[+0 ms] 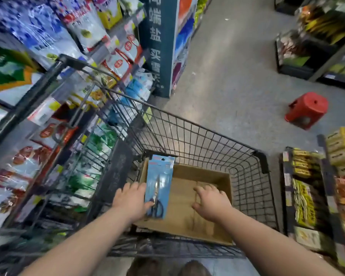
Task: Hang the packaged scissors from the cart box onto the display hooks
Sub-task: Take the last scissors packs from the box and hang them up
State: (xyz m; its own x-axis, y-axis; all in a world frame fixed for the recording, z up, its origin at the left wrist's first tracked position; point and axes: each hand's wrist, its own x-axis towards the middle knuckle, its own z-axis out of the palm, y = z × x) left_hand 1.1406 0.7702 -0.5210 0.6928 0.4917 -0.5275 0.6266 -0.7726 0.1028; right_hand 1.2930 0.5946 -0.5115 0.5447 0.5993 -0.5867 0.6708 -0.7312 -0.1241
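A blue card pack of scissors (159,182) stands upright over the left side of the brown cardboard box (223,180) in the wire cart (253,176). My left hand (130,202) grips the pack at its lower left edge, thumb on the dark handles. My right hand (211,204) hovers inside the box, fingers spread, holding nothing. The box floor that shows is bare cardboard. No display hooks can be made out in the blurred shelves.
Shelves of bagged goods (48,56) line the left, close against the cart. A dark pillar with a sign (159,46) stands ahead. A red plastic stool (307,109) sits on the grey floor at right. Low shelves of yellow packs (305,200) flank the cart's right side.
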